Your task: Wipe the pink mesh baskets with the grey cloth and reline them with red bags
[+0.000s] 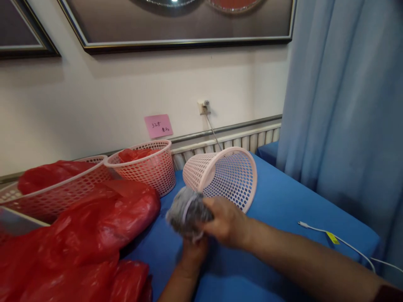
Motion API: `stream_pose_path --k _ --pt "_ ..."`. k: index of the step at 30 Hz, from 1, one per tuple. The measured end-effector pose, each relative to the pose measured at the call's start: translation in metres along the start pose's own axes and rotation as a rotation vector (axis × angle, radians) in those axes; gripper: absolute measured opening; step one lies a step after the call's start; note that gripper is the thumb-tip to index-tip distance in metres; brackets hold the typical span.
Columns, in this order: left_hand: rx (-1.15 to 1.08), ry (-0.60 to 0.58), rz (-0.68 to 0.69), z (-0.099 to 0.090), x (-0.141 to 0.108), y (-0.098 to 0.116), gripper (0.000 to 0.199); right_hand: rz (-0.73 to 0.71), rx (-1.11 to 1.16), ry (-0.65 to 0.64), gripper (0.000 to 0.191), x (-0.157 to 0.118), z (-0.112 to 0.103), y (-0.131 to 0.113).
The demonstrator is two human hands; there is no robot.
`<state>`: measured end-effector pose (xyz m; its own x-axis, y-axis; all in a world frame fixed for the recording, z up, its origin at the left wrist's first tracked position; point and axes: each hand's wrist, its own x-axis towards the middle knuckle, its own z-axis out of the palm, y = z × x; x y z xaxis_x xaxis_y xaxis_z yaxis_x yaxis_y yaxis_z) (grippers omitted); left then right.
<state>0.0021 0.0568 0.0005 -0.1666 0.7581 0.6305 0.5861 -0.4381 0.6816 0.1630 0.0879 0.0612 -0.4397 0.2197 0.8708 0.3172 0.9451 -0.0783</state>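
Observation:
Over the blue-covered table, both my hands are at a soft grey bundle [188, 214] with a pale band around it. It is slightly blurred, so I cannot tell its exact kind. My right hand [224, 220] grips the bundle's right side, thumb and fingers closed on it. From below, my left hand [194, 251] holds the underside, its fingers mostly hidden by the bundle. Just behind them a pink perforated plastic basket [197, 167] lies on its side, mouth turned toward me and to the right.
Red plastic bags [103, 218] heap up at left. Behind them stand a pink basket [157, 167] and another pink basket [75, 184], both with red plastic inside. A white cable [317, 229] lies at right, near a blue curtain [340, 96]. A radiator [264, 137] runs along the wall.

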Motion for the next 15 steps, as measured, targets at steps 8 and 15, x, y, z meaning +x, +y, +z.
stream_pose_path --k 8,15 --pt "0.013 -0.069 0.007 -0.003 0.0 0.01 0.033 0.787 -0.15 0.358 0.058 0.013 -0.045 0.124" --pt "-0.085 -0.092 -0.119 0.001 0.0 0.005 0.031 1.294 0.031 0.157 0.033 -0.09 -0.016 0.133"
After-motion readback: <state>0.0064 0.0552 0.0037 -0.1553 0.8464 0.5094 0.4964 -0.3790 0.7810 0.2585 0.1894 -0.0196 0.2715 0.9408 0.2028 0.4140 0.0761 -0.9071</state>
